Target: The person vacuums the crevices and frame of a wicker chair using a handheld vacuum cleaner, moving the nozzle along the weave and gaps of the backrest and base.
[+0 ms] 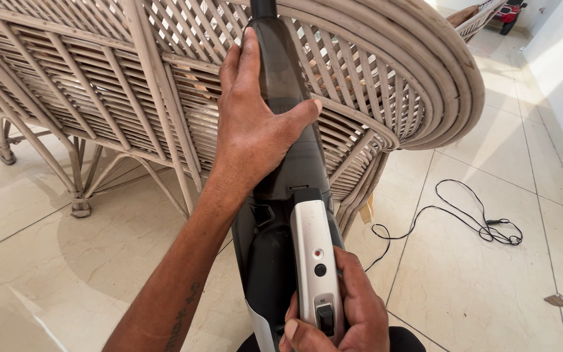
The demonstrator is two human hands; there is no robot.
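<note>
A handheld vacuum cleaner (288, 215), dark grey with a silver handle strip and small buttons, points away from me toward a woven cane sofa (131, 85). My left hand (252, 120) wraps over the vacuum's dark translucent front body, thumb on the right side. My right hand (343, 313) grips the silver handle at the bottom of the view, thumb resting beside the slide switch. The nozzle tip is cut off at the top edge, against the sofa's curved lattice back.
The cane sofa fills the upper left, its legs (79, 195) standing on glossy beige floor tiles. A thin black cable (470, 215) lies looped on the tiles at right. A small brown scrap (556, 300) lies near the right edge. A red object (509, 13) sits far back.
</note>
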